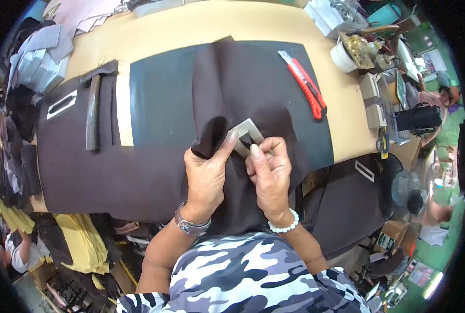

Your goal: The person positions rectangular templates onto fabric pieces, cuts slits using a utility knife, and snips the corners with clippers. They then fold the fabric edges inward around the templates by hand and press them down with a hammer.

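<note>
Dark brown fabric (159, 182) lies across the table and is bunched up in front of me. My left hand (207, 175) grips a fold of it, thumb on the corner of a pale rectangular frame (248, 128). On the frame's right side my right hand (269, 175) pinches at its opening, where a bit of dark material (246, 141) shows between thumb and fingers. A red utility knife (305, 86) with its blade out rests on the dark green cutting mat (159, 94). A hammer (92, 112) lies on the fabric to the left, near another pale frame (62, 104).
The wooden table (180, 26) reaches away from me. At its right edge are a white container (343, 57) and a wire basket (391, 109). More dark fabric with a pale frame (364, 170) lies lower right. Other people are partly visible at both sides.
</note>
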Demonstrator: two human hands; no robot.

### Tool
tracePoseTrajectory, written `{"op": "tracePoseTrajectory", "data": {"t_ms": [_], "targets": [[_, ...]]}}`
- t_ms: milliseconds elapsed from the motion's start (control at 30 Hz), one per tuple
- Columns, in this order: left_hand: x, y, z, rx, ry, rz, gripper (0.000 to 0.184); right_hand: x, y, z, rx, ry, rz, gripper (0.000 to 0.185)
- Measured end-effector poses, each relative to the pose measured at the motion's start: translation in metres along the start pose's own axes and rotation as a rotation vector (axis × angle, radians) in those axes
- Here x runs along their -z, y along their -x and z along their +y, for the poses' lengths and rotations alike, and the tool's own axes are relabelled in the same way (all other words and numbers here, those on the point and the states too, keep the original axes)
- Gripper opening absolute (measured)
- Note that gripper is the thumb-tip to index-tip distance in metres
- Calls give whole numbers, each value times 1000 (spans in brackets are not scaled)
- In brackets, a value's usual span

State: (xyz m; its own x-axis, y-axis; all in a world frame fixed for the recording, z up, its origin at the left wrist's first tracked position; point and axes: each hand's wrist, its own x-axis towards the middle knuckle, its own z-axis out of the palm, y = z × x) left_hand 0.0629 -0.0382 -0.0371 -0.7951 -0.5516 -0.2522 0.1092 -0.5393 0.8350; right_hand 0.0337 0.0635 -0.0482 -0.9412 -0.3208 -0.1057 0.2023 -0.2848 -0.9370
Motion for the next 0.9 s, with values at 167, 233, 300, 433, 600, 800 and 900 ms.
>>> {"op": "tracePoseTrajectory", "data": {"t_ms": [167, 233, 300, 433, 600, 800, 900], "targets": [[2, -16, 0, 94, 10, -58, 26, 9, -2, -19, -264, -77, -9, 17], [-1, -19, 6, 133, 6, -46, 27, 19, 1, -26, -206, -69, -58, 24], [-1, -22, 9, 133, 9, -68, 27, 19, 2, -32, 11, 106, -78, 36], [2, -23, 12, 136, 6, -168, 24, 27, -18, -54, 542, 1018, -225, 31], [2, -16, 16, 85, -102, -255, 15, 24, -47, -58, 1066, 1228, -414, 37], [14, -19, 20, 106, -25, -427, 13, 14, -55, -68, 692, 1049, -438, 16], [16, -19, 22, 230, -4, -349, 15, 10, -64, -66, 333, 786, -395, 12]]}}
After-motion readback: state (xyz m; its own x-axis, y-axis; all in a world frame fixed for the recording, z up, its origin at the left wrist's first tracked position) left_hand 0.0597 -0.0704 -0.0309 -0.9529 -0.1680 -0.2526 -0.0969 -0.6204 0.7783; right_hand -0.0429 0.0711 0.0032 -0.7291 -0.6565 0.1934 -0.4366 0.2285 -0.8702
